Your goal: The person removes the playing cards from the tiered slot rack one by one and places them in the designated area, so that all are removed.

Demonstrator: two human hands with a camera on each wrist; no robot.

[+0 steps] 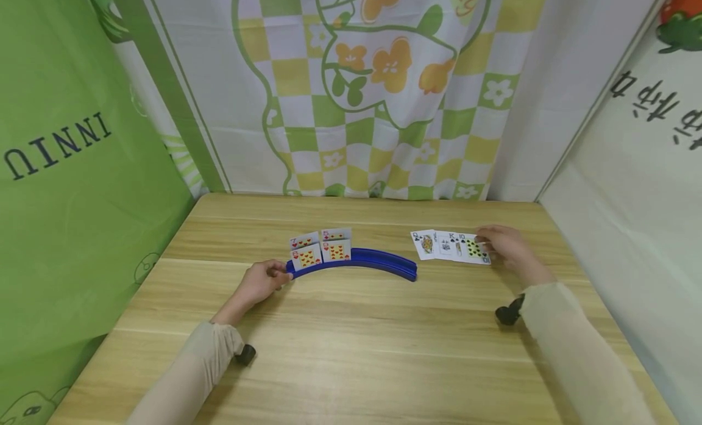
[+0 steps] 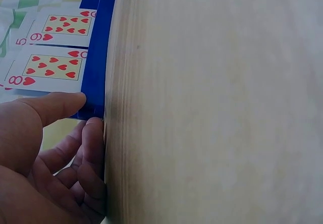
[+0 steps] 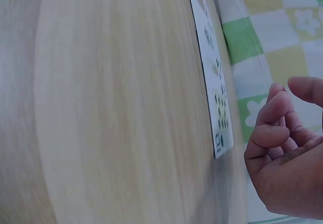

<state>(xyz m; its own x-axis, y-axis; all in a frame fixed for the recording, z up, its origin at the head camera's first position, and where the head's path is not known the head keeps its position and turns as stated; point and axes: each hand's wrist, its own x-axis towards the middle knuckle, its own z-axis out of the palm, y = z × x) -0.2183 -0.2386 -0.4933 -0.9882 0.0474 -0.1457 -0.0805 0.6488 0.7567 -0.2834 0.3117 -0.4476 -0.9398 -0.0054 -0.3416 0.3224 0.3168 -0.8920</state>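
A curved blue card holder lies on the table with playing cards standing in its left half. In front are the eight of hearts and nine of hearts; behind them stand a red seven and a red five. My left hand pinches the holder's left end, thumb on top and fingertips against its end. To the right, overlapping black-suited cards lie face up, a ten rightmost. My right hand hovers by the ten, fingers loosely bent, holding nothing.
The wooden table reaches back to a checked, flowered curtain. A green cloth hangs along the left side and a white one along the right. Black wrist devices sit by both sleeves.
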